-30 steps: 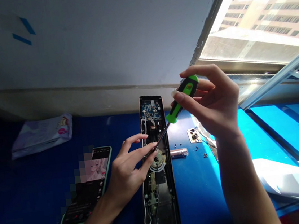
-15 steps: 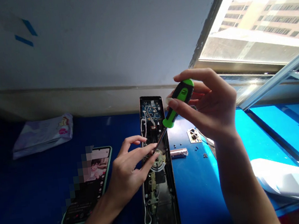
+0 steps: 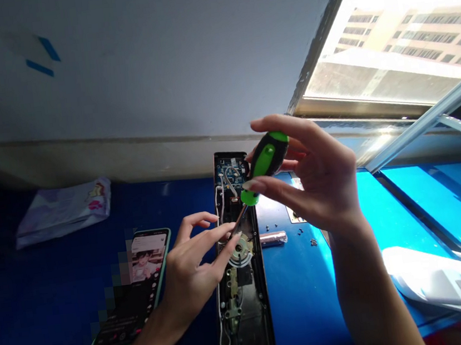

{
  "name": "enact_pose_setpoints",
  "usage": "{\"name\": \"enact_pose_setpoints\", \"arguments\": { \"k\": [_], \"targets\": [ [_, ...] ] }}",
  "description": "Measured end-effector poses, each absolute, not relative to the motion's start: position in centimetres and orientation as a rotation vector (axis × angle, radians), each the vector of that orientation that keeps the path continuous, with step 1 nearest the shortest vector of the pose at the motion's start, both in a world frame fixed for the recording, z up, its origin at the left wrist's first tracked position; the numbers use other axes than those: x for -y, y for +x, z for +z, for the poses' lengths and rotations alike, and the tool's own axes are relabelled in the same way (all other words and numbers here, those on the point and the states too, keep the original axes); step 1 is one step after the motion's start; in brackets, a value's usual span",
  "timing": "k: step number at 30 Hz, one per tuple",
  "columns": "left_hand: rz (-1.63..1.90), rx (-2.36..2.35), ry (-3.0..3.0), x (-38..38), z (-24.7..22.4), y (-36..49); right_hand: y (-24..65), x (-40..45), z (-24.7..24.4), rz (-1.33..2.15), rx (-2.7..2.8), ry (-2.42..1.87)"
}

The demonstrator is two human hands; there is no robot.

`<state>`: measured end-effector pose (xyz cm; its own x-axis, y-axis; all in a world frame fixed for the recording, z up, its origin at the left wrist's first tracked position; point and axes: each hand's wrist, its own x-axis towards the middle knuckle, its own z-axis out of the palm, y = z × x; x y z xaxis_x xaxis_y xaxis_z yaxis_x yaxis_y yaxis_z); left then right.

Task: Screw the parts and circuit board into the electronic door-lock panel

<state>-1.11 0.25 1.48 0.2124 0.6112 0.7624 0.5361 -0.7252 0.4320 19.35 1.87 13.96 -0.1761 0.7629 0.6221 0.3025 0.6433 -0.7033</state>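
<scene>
A green-and-black screwdriver (image 3: 265, 160) slants down to the left, its handle between the thumb and fingers of my right hand (image 3: 314, 170). The shaft reaches into an opened long black housing (image 3: 253, 304) that looks like an electronic door lock. At the lower end of the shaft, the thumb and index finger of my left hand (image 3: 201, 257) pinch round it; the tip itself is hidden. Just below those fingertips sits a round metal part (image 3: 240, 249). The housing's far end holds a blue circuit board (image 3: 229, 173) with white and grey wires.
Left of the housing lies a phone (image 3: 139, 290) with its screen lit; behind it, a purple-white packet (image 3: 65, 209). To the right are a wrapped copper-coloured cylinder (image 3: 274, 238), several small screws (image 3: 313, 242) and a partly covered metal plate (image 3: 295, 215). A white plugged-in power strip (image 3: 432, 276) lies further right.
The screwdriver handle has turned and tipped further left, and my right hand has moved left with it. The left hand keeps its pinch near the tip. The whole view has shifted slightly.
</scene>
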Motion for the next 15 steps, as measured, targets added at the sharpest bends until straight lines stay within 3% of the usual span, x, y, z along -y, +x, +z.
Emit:
{"name": "enact_pose_setpoints", "arguments": {
  "k": [8,15],
  "targets": [
    [1.573,-1.187,2.350,-0.2,1.7,-1.1,19.8,-1.9,13.8,0.702,1.780,-0.792],
    [1.374,-1.324,2.063,-0.7,1.0,-1.0,20.5,-2.7,14.0,0.443,1.691,-0.599]
  ]
}}
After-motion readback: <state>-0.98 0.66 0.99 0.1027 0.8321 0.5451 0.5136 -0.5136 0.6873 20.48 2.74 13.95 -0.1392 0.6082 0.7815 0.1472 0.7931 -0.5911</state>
